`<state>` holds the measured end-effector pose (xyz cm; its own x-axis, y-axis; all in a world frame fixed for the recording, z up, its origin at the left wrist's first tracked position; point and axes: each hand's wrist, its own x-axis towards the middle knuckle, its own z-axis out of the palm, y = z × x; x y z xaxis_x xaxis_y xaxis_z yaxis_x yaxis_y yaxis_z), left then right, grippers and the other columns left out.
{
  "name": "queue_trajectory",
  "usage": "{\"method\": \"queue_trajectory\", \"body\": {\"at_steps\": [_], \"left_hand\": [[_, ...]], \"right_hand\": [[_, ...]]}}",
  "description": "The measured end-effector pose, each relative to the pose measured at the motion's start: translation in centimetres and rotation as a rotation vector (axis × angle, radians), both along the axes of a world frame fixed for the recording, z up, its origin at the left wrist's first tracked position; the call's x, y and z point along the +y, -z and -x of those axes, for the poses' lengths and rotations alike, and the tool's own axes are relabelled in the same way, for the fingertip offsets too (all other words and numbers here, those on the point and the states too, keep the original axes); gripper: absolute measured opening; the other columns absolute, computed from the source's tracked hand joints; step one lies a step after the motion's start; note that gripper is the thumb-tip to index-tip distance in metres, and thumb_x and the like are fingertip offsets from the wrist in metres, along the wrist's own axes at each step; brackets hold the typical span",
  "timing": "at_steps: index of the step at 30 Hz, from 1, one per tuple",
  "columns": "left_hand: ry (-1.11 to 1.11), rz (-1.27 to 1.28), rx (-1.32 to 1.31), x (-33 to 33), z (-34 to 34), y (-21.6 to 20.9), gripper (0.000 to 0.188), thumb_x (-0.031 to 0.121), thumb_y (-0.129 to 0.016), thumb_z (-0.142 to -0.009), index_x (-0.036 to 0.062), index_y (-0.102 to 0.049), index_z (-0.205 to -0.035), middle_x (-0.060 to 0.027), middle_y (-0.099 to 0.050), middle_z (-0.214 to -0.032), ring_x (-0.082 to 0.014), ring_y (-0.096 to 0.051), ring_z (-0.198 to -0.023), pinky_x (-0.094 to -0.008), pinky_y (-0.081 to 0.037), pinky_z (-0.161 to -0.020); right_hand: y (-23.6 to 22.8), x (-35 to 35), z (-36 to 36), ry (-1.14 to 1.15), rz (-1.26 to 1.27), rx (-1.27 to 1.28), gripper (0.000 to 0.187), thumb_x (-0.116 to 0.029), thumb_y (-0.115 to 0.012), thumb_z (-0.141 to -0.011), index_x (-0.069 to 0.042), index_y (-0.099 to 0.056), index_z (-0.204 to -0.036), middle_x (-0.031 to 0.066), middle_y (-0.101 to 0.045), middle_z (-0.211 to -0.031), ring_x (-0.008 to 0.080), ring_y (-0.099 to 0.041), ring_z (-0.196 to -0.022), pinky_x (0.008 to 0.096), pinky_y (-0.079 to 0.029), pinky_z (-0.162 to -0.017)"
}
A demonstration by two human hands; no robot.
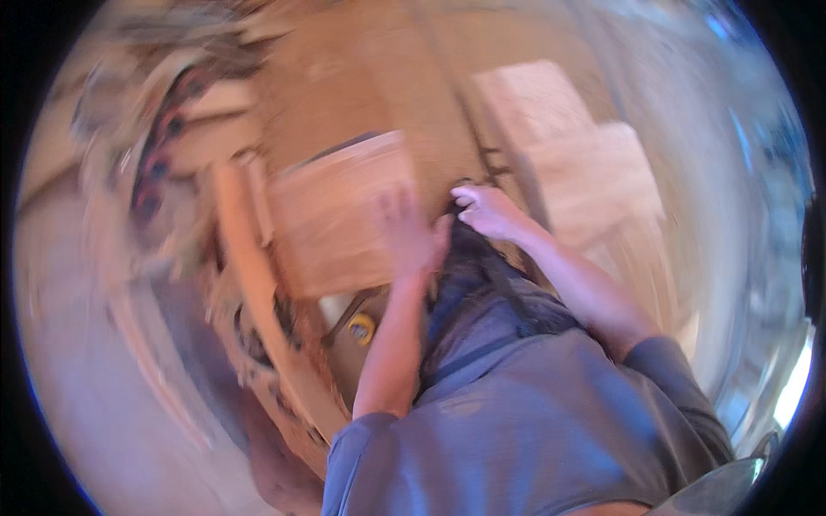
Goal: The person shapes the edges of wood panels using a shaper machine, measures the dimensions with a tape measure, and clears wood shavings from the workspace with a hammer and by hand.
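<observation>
My left hand (409, 230) is spread, fingers stretched out, over the right edge of a pale wooden board (331, 224). Blur hides whether it touches the wood. To its right, my right hand (489, 211) has its fingers curled closed beside dark fabric (469, 245) in front of my body. Whatever those fingers pinch, if anything, cannot be made out. A yellow round thing (361, 328), perhaps a tape measure, lies below the board, beside my left forearm.
Stacked pale wooden blocks or boards (594, 176) stand to the right. A long orange-brown wooden piece (245, 249) runs along the left. Farther left is a blurred clutter of wood and dark-red parts (163, 155). Brown floor (361, 77) shows at the top.
</observation>
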<state>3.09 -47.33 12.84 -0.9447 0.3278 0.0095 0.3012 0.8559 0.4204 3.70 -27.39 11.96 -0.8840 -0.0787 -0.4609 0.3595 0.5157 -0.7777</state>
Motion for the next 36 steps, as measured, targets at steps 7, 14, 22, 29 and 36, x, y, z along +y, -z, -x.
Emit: {"method": "queue_trajectory", "body": {"at_steps": [7, 14, 22, 29, 36], "left_hand": [[0.056, 0.219, 0.098, -3.1, -1.2, 1.4, 0.085, 0.019, -0.069, -0.080, -0.0004, -0.033, -0.154, -0.0241, -0.023, -0.165, -0.0447, -0.016, -0.153, -0.0539, -0.016, -0.125], [0.258, 0.218, 0.040, 1.7, 1.0, 0.9, 0.076, 0.015, -0.071, -0.083, -0.0013, -0.040, -0.150, -0.0260, -0.030, -0.160, -0.0442, -0.024, -0.149, -0.0537, -0.022, -0.122], [0.651, -0.270, -1.086, 25.8, 0.5, 3.7, 0.064, 0.011, -0.064, -0.094, -0.0078, -0.038, -0.150, -0.0252, -0.058, -0.139, -0.0318, -0.058, -0.126, -0.0391, -0.045, -0.106], [0.596, -0.150, -1.514, 35.6, -6.0, 5.7, 0.075, 0.012, -0.063, -0.095, -0.0025, -0.023, -0.158, -0.0158, -0.063, -0.129, -0.0231, -0.061, -0.113, -0.0313, -0.048, -0.091], [0.232, -0.047, -1.733, 37.2, -6.4, 6.3, 0.041, 0.025, -0.064, -0.091, 0.0069, -0.052, -0.126, -0.0101, -0.062, -0.113, -0.0237, -0.056, -0.101, -0.0368, -0.043, -0.092]], "right_hand": [[1.6, 9.4, -16.2, 0.580, -0.022, -0.160, 0.037, -0.013, -0.065, -0.086, 0.000, -0.066, -0.121, 0.0173, -0.075, -0.108, 0.0271, -0.071, -0.099, 0.0384, -0.055, -0.088], [1.4, 9.9, -29.3, 1.478, 0.411, -0.180, 0.019, -0.004, -0.062, -0.088, 0.002, -0.066, -0.106, 0.0138, -0.073, -0.092, 0.0188, -0.070, -0.081, 0.0314, -0.057, -0.070], [0.6, 8.0, -35.6, 2.439, 0.497, -0.071, 0.007, -0.004, -0.055, -0.091, -0.006, -0.060, -0.094, 0.0089, -0.066, -0.078, 0.0196, -0.065, -0.063, 0.0310, -0.052, -0.052], [3.1, 7.6, -34.0, 2.760, 0.388, 0.125, 0.006, -0.003, -0.059, -0.088, -0.004, -0.055, -0.092, 0.0091, -0.064, -0.081, 0.0215, -0.066, -0.067, 0.0339, -0.053, -0.054], [2.4, 7.0, -31.1, 2.762, 0.807, 0.266, 0.018, -0.010, -0.067, -0.089, -0.002, -0.063, -0.104, 0.0135, -0.070, -0.096, 0.0264, -0.068, -0.077, 0.0435, -0.056, -0.069]]}}
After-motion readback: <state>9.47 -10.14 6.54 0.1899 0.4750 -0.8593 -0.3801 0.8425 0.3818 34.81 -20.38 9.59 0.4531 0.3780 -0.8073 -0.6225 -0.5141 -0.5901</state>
